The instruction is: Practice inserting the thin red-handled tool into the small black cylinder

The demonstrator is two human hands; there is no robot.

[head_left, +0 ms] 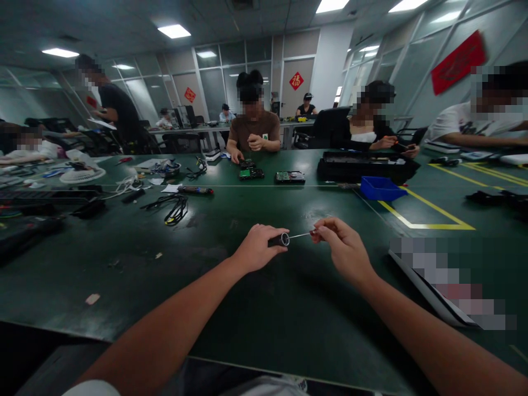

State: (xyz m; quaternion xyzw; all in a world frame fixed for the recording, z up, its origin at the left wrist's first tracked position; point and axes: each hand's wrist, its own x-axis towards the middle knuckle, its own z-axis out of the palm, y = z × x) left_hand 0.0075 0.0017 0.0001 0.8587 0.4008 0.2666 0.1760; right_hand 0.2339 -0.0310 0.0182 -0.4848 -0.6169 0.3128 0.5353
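My left hand [256,247] is closed around a short black cylinder [281,240] whose open end faces right. My right hand [343,247] pinches a thin metal rod [300,235] between thumb and fingertips. The rod's free tip points into the cylinder's open end. Both hands hover just above the dark green table [231,308], near its middle.
A flat device [437,286] lies at my right. Farther back lie black cables [175,209], a screwdriver [196,190], circuit boards [291,176], a blue bin [379,188] and a black case [363,165]. Several people sit across the table.
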